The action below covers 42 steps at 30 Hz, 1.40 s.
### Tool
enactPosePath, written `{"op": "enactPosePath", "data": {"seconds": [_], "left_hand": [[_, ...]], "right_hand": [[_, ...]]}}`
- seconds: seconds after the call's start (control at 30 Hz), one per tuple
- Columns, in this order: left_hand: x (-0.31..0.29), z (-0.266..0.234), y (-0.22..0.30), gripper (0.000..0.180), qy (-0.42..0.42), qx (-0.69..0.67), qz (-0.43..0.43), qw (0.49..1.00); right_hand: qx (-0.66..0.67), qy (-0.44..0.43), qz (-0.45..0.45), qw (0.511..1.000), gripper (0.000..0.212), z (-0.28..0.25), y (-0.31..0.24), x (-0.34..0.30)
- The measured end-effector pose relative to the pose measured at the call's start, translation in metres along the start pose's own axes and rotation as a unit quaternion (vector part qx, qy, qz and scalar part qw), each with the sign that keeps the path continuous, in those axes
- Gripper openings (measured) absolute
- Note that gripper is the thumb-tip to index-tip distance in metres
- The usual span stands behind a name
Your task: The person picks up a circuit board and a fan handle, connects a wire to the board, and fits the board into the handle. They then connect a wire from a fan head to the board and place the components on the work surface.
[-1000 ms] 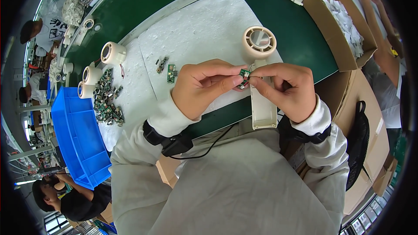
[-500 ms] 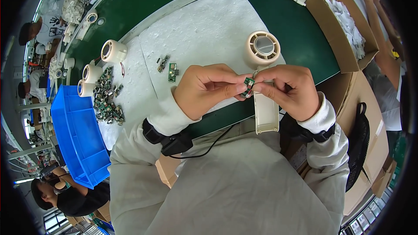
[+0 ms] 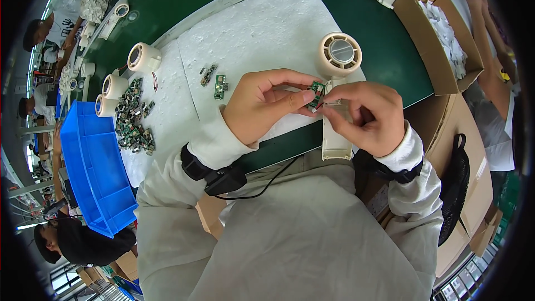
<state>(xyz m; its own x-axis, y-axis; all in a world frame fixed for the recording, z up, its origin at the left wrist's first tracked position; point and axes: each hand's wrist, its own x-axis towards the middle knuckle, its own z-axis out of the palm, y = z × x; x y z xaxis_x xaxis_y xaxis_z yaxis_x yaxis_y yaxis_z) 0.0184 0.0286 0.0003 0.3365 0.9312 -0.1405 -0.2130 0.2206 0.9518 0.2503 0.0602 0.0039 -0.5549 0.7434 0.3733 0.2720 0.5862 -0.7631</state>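
My left hand [image 3: 262, 103] pinches a small green circuit board [image 3: 317, 90] between thumb and fingers. At the board's lower end shows a thin dark wire [image 3: 320, 106]. My right hand [image 3: 372, 114] is at the board's right edge, thumb and index finger curled in a pinch; what lies between their tips is too small to make out. Beneath my right hand lies a cream handheld fan [image 3: 337, 144], its hollow handle shell toward me. Its round grilled head [image 3: 341, 51] points away, on the white foam sheet [image 3: 262, 22].
Left of my hands lie a loose circuit board [image 3: 220, 87], a smaller one [image 3: 208, 74] and a heap of boards [image 3: 134, 120]. Several cream fan heads [image 3: 144, 58] stand beyond a blue bin [image 3: 100, 173]. A cardboard box [image 3: 423, 39] of white pieces stands right. Other people sit nearby.
My right fingertips have moved slightly apart from each other and off the board's face. The board, in my left hand, has shifted a little up and stands more upright.
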Motion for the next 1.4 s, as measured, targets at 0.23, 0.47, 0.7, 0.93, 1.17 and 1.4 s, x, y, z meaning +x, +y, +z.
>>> {"op": "enactPosePath", "data": {"seconds": [0.23, 0.47, 0.7, 0.93, 1.17, 1.4], "left_hand": [[0.002, 0.004, 0.002, 0.030, 0.015, 0.024, -0.002, 1.000], [0.000, 0.005, -0.005, 0.027, 0.029, 0.006, 0.020, 0.999], [-0.001, 0.007, -0.003, 0.027, 0.026, 0.037, 0.026, 0.999], [0.000, 0.008, -0.004, 0.026, 0.032, 0.110, 0.101, 0.988], [-0.002, 0.011, 0.007, 0.027, 0.034, 0.271, 0.173, 0.946], [-0.010, 0.018, 0.017, 0.030, 0.051, 0.414, 0.202, 0.886]], "right_hand": [[-0.071, -0.020, -0.116, 0.991, 0.023, 0.006, 0.009, 0.001], [0.027, -0.014, 0.035, 0.999, 0.017, 0.005, 0.000, -0.004], [0.020, 0.067, 0.133, 0.989, 0.018, 0.009, -0.001, -0.004], [0.027, 0.062, 0.109, 0.992, 0.017, 0.002, -0.002, -0.001], [-0.025, 0.072, 0.000, 0.997, 0.018, -0.002, 0.004, 0.001], [-0.026, 0.045, 0.003, 0.999, 0.019, -0.004, 0.002, 0.002]]}}
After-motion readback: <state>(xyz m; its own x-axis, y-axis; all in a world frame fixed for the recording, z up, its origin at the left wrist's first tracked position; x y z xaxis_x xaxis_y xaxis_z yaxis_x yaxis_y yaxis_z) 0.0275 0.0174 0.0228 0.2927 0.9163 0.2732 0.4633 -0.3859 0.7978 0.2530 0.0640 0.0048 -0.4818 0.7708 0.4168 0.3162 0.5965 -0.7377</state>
